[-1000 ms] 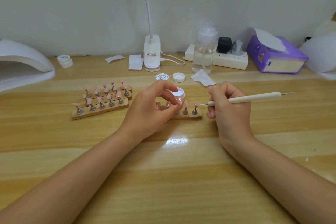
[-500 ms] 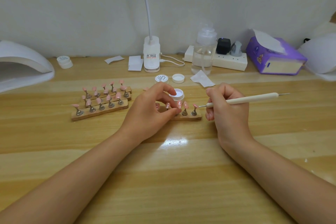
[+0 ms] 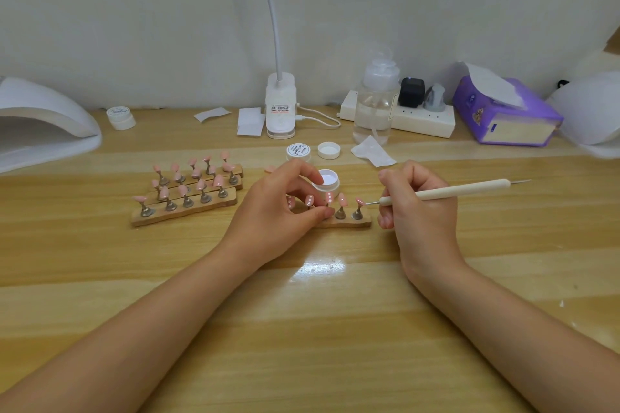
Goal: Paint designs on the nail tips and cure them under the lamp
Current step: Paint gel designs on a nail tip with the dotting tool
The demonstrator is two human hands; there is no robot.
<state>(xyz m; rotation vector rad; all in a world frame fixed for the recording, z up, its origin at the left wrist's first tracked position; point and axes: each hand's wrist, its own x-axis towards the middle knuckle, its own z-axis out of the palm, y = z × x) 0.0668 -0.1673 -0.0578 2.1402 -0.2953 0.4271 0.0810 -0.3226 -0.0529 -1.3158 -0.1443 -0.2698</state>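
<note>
A short wooden holder [image 3: 349, 223] carries pink nail tips on metal stands; those partly under my fingers show white dots. My left hand [image 3: 275, 211] arches over its left part, thumb tip pinching at the strip's front edge, index fingertip beside an open jar of white gel [image 3: 327, 178] just behind. My right hand [image 3: 419, 211] grips a cream dotting pen [image 3: 446, 191], whose fine metal point reaches the rightmost nail tip [image 3: 359, 201]. A white curing lamp [image 3: 43, 124] stands at the far left.
Three more holders of pink tips [image 3: 188, 201] lie left of my hand. Behind are a closed jar [image 3: 298, 151], a loose lid [image 3: 328, 149], a wipe [image 3: 372, 152], a pump bottle [image 3: 375, 107], a desk-lamp base [image 3: 281, 107], a power strip [image 3: 422, 121] and a purple tissue box [image 3: 503, 117].
The pen's point has crept left to the rightmost nail tip. My left hand has settled slightly lower over the holder.
</note>
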